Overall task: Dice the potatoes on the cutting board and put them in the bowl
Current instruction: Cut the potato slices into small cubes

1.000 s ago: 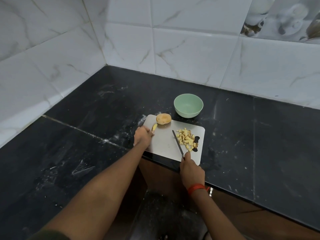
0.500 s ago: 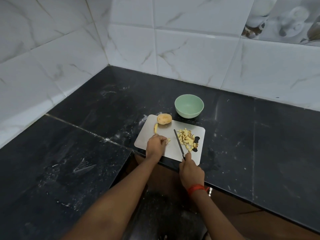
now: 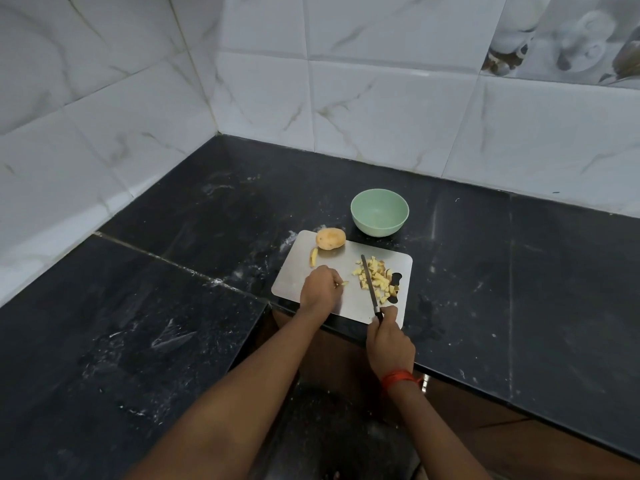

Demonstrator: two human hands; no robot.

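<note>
The steel cutting board [image 3: 341,266] lies just right of the frame's centre, at the near edge of the black counter [image 3: 207,237]. At its upper left corner sits a whole potato [image 3: 330,239], tan-skinned, unpeeled and speckled with dark eyes. A thin curved potato slice [image 3: 313,257], pale yellow with a skin edge, lies just below it. On the right half of the board is the diced pile [image 3: 377,277]: small pale yellow cubes, some with brown skin on one face, spread loosely beside the board's dark handle cut-out.

The right hand [image 3: 389,337], lower right of centre, has its fingers wrapped round the handle of the knife [image 3: 370,285]. The narrow blade points up the frame, along the left side of the pile. A red thread band [image 3: 398,377] circles that wrist.

The left hand [image 3: 320,287] rests on the board's left half, its fingers curled together with a small potato piece [image 3: 344,283] at the fingertips.

The pale green bowl [image 3: 379,231] stands on the counter just above the board's upper edge, right of the whole potato.
</note>
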